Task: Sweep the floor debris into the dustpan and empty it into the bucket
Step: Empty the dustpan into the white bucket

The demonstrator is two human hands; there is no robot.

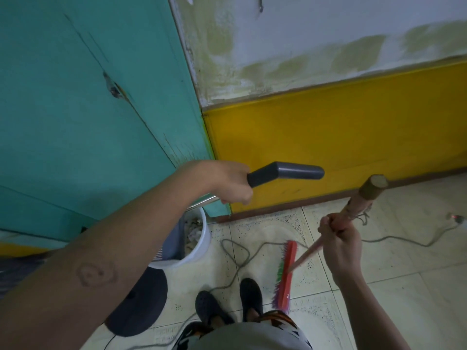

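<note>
My left hand grips the dark grey handle of a long-handled dustpan. Its metal shaft runs down behind my forearm, and the grey pan hangs tilted inside the white bucket by the teal door. Scraps of debris show in the bucket. My right hand holds the wooden broom handle near its top. The red broom head with coloured bristles rests on the tiled floor in front of my feet.
A teal door and a yellow wall panel close off the corner. A grey cable loops over the floor past my dark shoes. A black round lid lies beside the bucket.
</note>
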